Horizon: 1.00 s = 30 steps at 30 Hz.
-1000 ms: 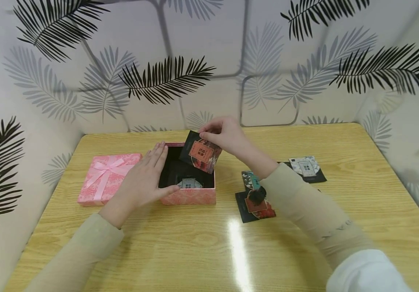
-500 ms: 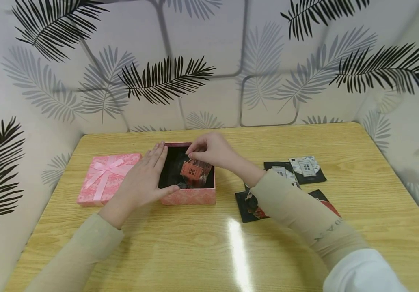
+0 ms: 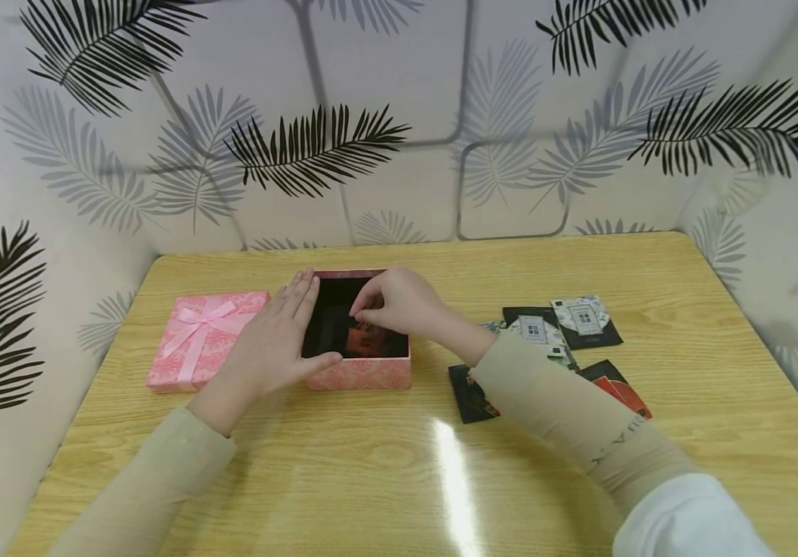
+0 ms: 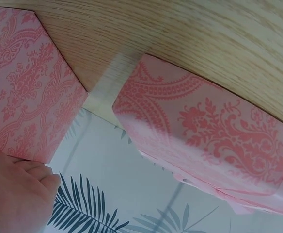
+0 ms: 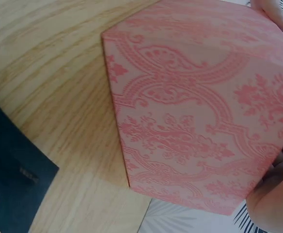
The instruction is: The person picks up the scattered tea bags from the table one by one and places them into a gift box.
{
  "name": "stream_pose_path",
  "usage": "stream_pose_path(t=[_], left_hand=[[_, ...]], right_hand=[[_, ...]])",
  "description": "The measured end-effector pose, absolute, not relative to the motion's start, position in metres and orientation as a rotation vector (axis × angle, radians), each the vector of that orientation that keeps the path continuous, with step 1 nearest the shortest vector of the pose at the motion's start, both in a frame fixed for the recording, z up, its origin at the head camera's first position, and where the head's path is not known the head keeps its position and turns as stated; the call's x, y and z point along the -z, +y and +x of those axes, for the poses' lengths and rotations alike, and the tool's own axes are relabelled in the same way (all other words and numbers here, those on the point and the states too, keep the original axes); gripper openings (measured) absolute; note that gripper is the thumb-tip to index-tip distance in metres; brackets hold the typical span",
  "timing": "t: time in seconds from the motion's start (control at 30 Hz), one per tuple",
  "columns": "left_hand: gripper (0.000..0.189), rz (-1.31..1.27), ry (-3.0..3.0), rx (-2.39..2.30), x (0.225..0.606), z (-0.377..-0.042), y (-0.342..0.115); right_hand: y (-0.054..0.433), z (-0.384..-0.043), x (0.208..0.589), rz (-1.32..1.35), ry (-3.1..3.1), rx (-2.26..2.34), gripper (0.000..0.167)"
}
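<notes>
one pink damask-print gift box stands open on the wood-grain table. the left hand lies against its left side, fingers straight, thumb stretched out by the near rim, gripping nothing. the right hand reaches over the right wall, thumb and forefinger pinched together on the upper edge of a black sachet with an orange label, down inside the box. to the left lies the matching lid with its pink ribbon bow. several loose sachets lie to the right, some partly hidden by the right sleeve.
</notes>
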<state>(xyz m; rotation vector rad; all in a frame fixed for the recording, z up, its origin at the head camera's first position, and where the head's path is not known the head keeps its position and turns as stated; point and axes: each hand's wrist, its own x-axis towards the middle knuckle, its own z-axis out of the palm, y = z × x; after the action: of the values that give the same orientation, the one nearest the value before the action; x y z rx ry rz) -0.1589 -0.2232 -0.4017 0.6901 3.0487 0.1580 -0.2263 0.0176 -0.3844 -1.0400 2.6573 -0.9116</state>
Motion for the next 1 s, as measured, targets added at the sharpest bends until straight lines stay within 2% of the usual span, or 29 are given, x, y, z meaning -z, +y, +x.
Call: stream_pose_path(t=[0.43,1.0], left_hand=[[0.113,0.686,3.041,-0.16,0.4,-0.161,-0.223],[0.114,0.677,3.041,-0.17,0.4,-0.16,-0.223]], right_hand=[[0.016,-0.222,0.387,-1.111,2.765,0.771,0.01],[0.038,-0.23,0.379,-1.004,2.587,1.106,0.019]])
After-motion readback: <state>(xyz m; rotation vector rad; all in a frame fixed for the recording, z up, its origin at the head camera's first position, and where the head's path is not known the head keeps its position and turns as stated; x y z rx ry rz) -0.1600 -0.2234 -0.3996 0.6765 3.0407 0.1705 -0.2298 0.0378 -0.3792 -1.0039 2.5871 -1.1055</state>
